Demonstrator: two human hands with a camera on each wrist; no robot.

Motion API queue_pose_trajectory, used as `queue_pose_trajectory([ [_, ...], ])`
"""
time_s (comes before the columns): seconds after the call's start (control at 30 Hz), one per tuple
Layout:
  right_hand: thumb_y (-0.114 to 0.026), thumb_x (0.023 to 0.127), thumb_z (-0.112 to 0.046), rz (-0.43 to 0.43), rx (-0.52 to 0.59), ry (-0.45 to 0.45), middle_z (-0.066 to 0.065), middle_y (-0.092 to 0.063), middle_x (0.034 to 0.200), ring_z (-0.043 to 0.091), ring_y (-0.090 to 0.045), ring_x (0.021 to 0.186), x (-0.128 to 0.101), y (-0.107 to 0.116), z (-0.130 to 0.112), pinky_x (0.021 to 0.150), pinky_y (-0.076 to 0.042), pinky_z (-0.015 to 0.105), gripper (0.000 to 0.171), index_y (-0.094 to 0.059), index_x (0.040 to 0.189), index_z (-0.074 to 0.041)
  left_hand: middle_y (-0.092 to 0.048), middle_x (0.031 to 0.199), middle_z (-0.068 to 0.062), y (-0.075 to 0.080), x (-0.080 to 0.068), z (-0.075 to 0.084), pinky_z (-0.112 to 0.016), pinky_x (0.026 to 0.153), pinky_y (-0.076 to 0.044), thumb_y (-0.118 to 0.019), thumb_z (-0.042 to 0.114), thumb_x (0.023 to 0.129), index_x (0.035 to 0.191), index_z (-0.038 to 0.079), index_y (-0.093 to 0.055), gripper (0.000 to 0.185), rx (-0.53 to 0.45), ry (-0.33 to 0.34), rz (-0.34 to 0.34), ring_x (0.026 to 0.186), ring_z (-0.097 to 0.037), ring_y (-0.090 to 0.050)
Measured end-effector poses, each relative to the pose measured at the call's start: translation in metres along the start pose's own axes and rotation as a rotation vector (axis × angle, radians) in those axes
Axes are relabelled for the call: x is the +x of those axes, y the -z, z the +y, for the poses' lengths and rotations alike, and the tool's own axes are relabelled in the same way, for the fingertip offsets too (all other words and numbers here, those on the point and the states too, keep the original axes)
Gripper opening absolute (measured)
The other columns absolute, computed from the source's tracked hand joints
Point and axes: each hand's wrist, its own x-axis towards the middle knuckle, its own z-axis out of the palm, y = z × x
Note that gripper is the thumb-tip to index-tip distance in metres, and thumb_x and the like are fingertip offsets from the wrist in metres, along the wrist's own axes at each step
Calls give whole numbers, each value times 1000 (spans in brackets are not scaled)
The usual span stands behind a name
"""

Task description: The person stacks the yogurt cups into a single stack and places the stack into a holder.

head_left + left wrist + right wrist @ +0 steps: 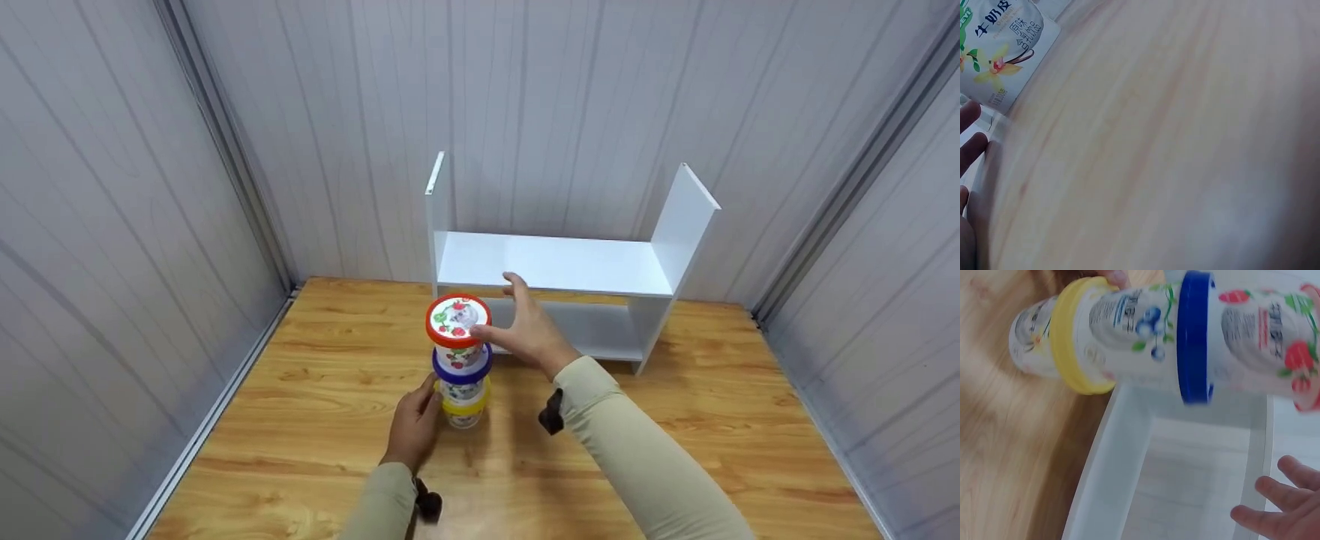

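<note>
Three printed paper cups stand stacked on the wooden table. The red-lidded cup [454, 319] is on top, the blue-lidded cup [461, 369] in the middle, the yellow-lidded cup [463, 409] at the bottom. Beside the stack's right side is my right hand [534, 334], fingers spread and its thumb by the red lid; the right wrist view shows these fingers [1283, 495] apart from the cups. Low on the other side, my left hand [414, 424] has its fingers next to the yellow-lidded cup. Contact there is unclear. The left wrist view catches part of a cup [1002, 50] with a flower label.
A white two-level shelf [555, 262] with upright side panels stands behind the stack, close to the back wall [555, 112]. The wooden table [322, 390] extends to both sides. Panelled walls enclose it at left and right.
</note>
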Motion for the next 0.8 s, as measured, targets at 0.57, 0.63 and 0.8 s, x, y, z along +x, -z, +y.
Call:
queue_pose_trajectory([
  [0.57,-79,84,-52,249,-46,90,16,-56,139,36,-55,127,-23,98,60,102,-50,52,86,-40,148,-10,-58,144,-8,1,-1,-4,-54,111,-40,-43,39,109,154,20,-45,49,32,-138,-8,132,-31,-54],
  [0.63,-78,84,-54,264,-52,72,17,-56,138,38,-56,126,-26,108,68,101,-50,53,87,-40,148,-8,-57,146,-6,1,-1,-4,-53,112,-40,-44,38,109,155,23,-45,48,15,-145,-13,133,-29,-53],
  [0.8,-76,85,-55,315,-97,36,18,-58,136,39,-59,122,-33,129,86,98,-51,54,89,-40,147,-4,-53,149,-1,3,-3,0,-51,114,-37,-46,35,108,156,32,-40,48,-4,-77,-23,137,-26,-49],
])
